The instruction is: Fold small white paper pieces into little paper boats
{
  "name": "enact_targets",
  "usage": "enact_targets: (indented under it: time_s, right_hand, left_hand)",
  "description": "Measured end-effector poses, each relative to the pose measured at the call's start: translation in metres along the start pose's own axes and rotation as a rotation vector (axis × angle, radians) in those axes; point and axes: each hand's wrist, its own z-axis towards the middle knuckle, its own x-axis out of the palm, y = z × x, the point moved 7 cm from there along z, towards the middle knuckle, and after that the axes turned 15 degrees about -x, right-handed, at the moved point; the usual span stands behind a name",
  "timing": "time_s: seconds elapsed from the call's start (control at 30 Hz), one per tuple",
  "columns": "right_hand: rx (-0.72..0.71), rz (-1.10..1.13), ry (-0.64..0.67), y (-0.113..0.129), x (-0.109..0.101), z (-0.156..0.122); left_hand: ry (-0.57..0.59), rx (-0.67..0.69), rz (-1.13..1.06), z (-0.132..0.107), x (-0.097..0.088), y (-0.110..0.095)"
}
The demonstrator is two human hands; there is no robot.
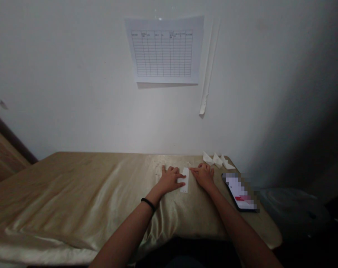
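Note:
A small folded strip of white paper [185, 180] lies on the gold satin cloth [82, 193] that covers the table. My left hand [170, 179] rests on the paper's left side, fingers bent and pressing down on it. My right hand [203, 175] lies at the paper's upper right edge, with its fingers pointing left and pressed flat on the fold. A black band [148, 203] circles my left wrist.
Three small folded white paper shapes [217, 160] stand at the table's far right corner. A phone [240, 192] with a lit screen lies right of my right hand. A printed grid sheet [164, 50] hangs on the white wall. A dark round object [291, 208] sits beyond the table's right edge.

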Motion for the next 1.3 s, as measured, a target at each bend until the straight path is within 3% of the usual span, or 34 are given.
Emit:
enact_targets:
  time_s: [0.37, 0.73, 1.3]
  right_hand:
    - [-0.082, 0.194, -0.163, -0.005, -0.004, 0.001]
    - [-0.204, 0.226, 0.029, 0.013, 0.005, -0.002]
    - [-0.359, 0.345, 0.129, 0.025, -0.001, -0.017]
  left_hand:
    - [0.016, -0.023, -0.012, -0.002, -0.004, -0.002]
    - [0.019, -0.026, -0.023, -0.002, -0.002, -0.001]
    - [-0.017, -0.017, -0.017, 0.000, 0.002, 0.002]
